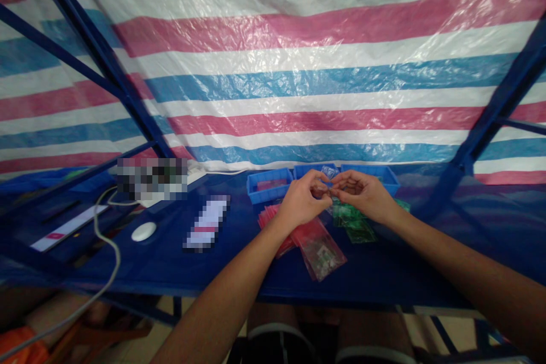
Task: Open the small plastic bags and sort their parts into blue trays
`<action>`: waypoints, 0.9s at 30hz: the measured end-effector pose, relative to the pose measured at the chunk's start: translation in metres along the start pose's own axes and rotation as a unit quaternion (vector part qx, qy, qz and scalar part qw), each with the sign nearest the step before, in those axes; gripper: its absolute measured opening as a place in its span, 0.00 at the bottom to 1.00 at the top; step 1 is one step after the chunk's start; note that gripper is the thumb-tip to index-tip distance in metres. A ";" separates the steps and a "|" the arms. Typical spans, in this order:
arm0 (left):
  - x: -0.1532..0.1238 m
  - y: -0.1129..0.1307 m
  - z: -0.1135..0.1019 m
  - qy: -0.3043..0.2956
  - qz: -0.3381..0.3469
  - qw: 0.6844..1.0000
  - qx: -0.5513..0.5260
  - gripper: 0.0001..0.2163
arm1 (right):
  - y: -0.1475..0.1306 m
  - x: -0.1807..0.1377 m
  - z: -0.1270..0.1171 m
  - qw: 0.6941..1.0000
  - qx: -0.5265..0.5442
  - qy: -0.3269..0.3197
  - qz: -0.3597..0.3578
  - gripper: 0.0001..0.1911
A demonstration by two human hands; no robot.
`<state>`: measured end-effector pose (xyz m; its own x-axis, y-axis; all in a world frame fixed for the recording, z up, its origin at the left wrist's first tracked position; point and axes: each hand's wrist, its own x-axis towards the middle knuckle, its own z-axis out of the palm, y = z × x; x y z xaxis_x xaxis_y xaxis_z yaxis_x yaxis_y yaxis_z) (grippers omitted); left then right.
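Note:
My left hand [302,200] and my right hand [362,193] meet above the blue table [170,261], fingertips pinched together on a small item too small to name. Under my left hand lies a pile of red plastic bags [318,247] holding small parts. Under my right hand lie green plastic bags [356,226]. Behind the hands stands a row of blue trays [269,185]; a small clear bag [329,171] sticks up from the middle one.
A white mouse [144,231] with its cable lies at the left, beside a flat white device [68,228]. A striped tarp [298,68] hangs behind on dark blue frame bars [495,114]. My knees show under the table's front edge.

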<state>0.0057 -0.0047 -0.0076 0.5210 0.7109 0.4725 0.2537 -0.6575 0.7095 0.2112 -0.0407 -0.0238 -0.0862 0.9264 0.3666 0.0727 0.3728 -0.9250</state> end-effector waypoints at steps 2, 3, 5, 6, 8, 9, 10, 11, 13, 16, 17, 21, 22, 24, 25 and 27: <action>0.000 -0.001 0.000 -0.006 0.001 1.000 -0.010 0.18 | 0.000 0.000 0.000 1.000 -0.006 0.001 -0.006 0.20; 0.000 -0.002 0.000 -0.008 0.002 1.000 -0.018 0.18 | 0.000 0.000 0.000 1.000 -0.010 0.004 -0.009 0.20; 0.000 -0.003 0.000 -0.014 0.003 0.999 -0.038 0.17 | 0.000 0.000 -0.001 1.000 -0.018 0.012 -0.012 0.19; 0.000 -0.003 0.000 -0.016 0.002 0.999 -0.047 0.17 | -0.001 0.001 -0.001 1.000 -0.023 0.016 -0.013 0.19; 0.000 -0.004 0.000 -0.018 -0.002 0.998 -0.060 0.16 | -0.001 0.001 -0.003 0.999 -0.031 0.021 -0.014 0.19; 0.000 -0.004 0.000 -0.017 -0.003 0.998 -0.063 0.16 | -0.001 0.002 -0.004 0.999 -0.033 0.020 -0.013 0.19; 0.000 -0.004 0.000 -0.015 -0.002 0.998 -0.063 0.15 | -0.001 0.002 -0.004 0.999 -0.032 0.016 -0.013 0.19; 0.000 -0.004 0.000 -0.012 -0.001 0.998 -0.061 0.15 | -0.001 0.002 -0.005 0.999 -0.031 0.009 -0.012 0.19; 0.001 -0.004 -0.001 -0.007 0.002 0.999 -0.053 0.15 | 0.000 0.002 -0.006 1.000 -0.028 -0.009 -0.009 0.19; 0.000 -0.002 -0.002 -0.011 -0.002 0.999 -0.044 0.15 | 0.002 0.002 -0.008 0.999 -0.025 -0.026 -0.005 0.18; 0.000 -0.002 -0.002 -0.013 -0.005 0.999 -0.042 0.15 | 0.002 0.002 -0.008 0.999 -0.024 -0.028 -0.004 0.17; 0.000 -0.001 -0.002 -0.015 -0.006 0.999 -0.032 0.16 | 0.005 0.002 -0.009 0.999 -0.029 -0.022 -0.008 0.14; 0.000 -0.001 -0.001 -0.019 0.001 0.999 -0.029 0.17 | 0.005 0.002 -0.009 0.999 -0.033 -0.022 -0.011 0.14; 0.000 0.001 -0.001 -0.032 0.019 0.999 -0.021 0.18 | 0.007 0.001 -0.009 0.998 -0.049 -0.035 -0.018 0.13; -0.001 0.002 -0.001 -0.038 0.028 0.999 -0.014 0.19 | 0.007 0.001 -0.008 0.997 -0.063 -0.043 -0.021 0.12; -0.001 0.003 -0.002 -0.040 0.039 0.998 0.011 0.22 | 0.008 0.000 -0.009 0.993 -0.097 -0.052 -0.032 0.12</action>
<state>0.0044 -0.0068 -0.0045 0.6024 0.6357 0.4827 0.2273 -0.7163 0.6597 0.2204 -0.0369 -0.0304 -0.1991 0.8936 0.4024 0.2532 0.4435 -0.8597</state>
